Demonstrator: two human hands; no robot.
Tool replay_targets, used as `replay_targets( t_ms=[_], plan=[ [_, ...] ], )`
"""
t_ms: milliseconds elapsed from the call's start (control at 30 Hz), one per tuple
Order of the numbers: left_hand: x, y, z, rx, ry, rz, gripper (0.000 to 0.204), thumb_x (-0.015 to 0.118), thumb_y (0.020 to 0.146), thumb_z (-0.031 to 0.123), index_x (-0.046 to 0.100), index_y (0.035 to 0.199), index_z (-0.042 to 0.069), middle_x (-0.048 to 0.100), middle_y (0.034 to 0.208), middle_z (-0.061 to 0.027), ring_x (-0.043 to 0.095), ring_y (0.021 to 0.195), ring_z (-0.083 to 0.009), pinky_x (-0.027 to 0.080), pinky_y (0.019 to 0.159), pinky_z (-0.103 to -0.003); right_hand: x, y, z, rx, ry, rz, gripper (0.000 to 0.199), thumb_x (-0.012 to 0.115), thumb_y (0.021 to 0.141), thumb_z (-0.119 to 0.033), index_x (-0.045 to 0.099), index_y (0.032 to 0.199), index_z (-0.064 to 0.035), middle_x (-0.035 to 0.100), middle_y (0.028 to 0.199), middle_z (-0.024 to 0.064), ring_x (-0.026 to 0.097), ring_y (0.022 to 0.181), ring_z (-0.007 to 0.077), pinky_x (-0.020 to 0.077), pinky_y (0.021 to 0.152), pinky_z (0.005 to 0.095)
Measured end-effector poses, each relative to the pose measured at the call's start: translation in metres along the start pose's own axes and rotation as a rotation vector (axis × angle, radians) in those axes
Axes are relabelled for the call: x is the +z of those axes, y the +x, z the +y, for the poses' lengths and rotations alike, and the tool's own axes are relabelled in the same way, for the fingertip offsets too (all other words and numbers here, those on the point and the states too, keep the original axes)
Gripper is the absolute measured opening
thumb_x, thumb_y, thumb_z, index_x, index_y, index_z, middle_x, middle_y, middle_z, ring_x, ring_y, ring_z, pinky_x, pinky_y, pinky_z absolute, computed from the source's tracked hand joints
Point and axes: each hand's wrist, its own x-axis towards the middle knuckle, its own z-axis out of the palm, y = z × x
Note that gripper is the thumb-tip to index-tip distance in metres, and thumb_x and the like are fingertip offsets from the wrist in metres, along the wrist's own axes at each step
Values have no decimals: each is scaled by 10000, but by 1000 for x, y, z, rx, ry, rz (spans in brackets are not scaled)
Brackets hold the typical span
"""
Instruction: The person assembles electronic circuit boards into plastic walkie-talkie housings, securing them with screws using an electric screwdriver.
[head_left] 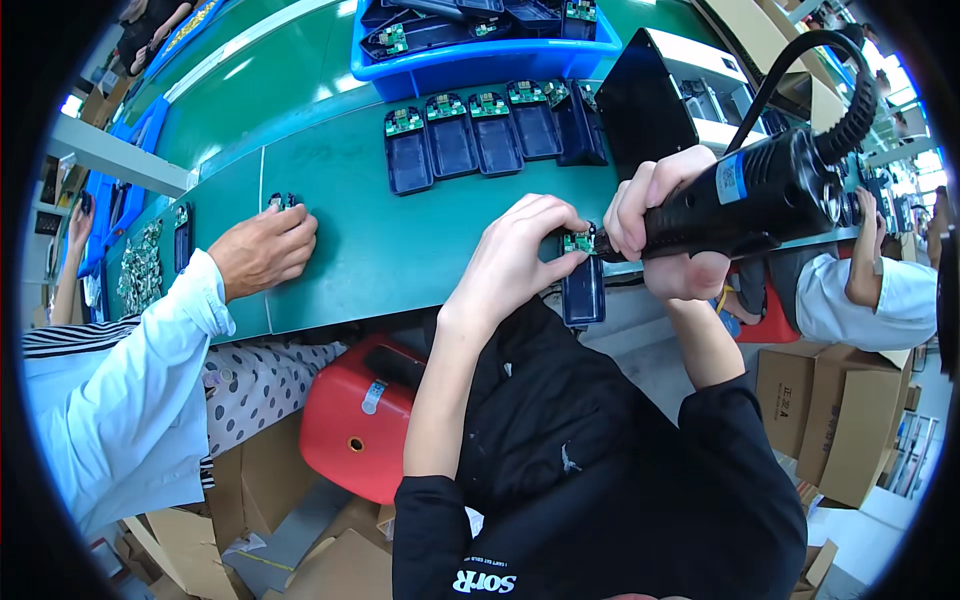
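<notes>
— Head view first: what is each hand doing?

— Her or his left hand (520, 255) is curled over the top end of a dark blue case (583, 285), fingertips pinching it beside the small green circuit board (578, 240) seated in it. The right hand (660, 225) is clenched round a black electric screwdriver (755, 190), whose tip meets the circuit board.

— Where does that case sit?

— At the near edge of the green table (400, 240), its lower end hanging just over the edge, straight in front of the person's body.

— Anything else on the table?

— A row of similar blue cases with boards (490, 135) lies further back, side by side, and behind them stands a blue bin (480, 55) holding more parts. A black box (645, 100) stands to the right of the row, and the screwdriver's black cable (790, 70) loops up above it.

— Other people?

— A co-worker's hand (265, 250), in a white sleeve, rests on the table to the left, well apart from the case. Another person in white (870, 295) sits at the right. A red container (360, 415) and cardboard boxes (840, 410) lie below the table.
</notes>
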Motion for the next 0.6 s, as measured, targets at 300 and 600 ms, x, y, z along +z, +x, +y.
replay_targets(
  t_ms=[300, 600],
  plan=[
    [1, 2, -5, 14, -91, -68, 260, 778, 742, 23, 624, 951, 12, 648, 951, -104, 637, 939, -294, 522, 843, -355, -1, -8, 7, -14, 44, -23, 781, 604, 789, -786, 386, 984, -61, 458, 641, 26, 459, 482, 99, 400, 469, 222],
    [-2, 3, -5, 28, -116, -98, 266, 776, 747, 20, 607, 952, 5, 629, 940, -115, 640, 920, -295, 522, 826, -359, 1, -9, 13, -58, 100, -45, 774, 659, 774, -753, 396, 994, -59, 467, 645, 27, 460, 485, 101, 393, 467, 219]
  ],
)
